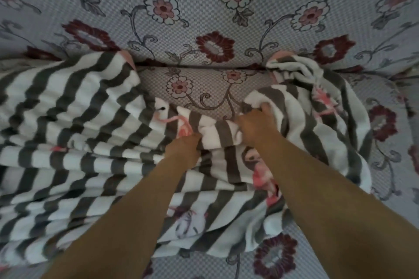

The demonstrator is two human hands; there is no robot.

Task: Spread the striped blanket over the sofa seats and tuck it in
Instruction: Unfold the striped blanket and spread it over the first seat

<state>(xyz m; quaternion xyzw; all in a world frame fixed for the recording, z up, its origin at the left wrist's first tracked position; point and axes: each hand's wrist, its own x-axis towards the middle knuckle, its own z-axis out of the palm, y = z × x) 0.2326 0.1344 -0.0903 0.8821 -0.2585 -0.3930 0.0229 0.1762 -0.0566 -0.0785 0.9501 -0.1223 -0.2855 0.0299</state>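
A grey-and-white striped blanket (68, 124) with pink figures lies rumpled across the sofa seat (204, 88), which has a floral cover. Its far edge dips toward me in the middle and leaves a patch of seat bare. At left and right the blanket reaches the crease under the backrest. My left hand (184, 147) grips a bunched fold of the blanket's edge at centre. My right hand (255, 123) grips the edge a little further right and higher. Both forearms stretch forward over the blanket.
The sofa backrest (215, 11), in the same grey floral fabric, rises behind the seat. Uncovered seat fabric (390, 133) shows at the right and at the bottom front (276, 256). The crease (199, 66) between seat and backrest runs across the middle.
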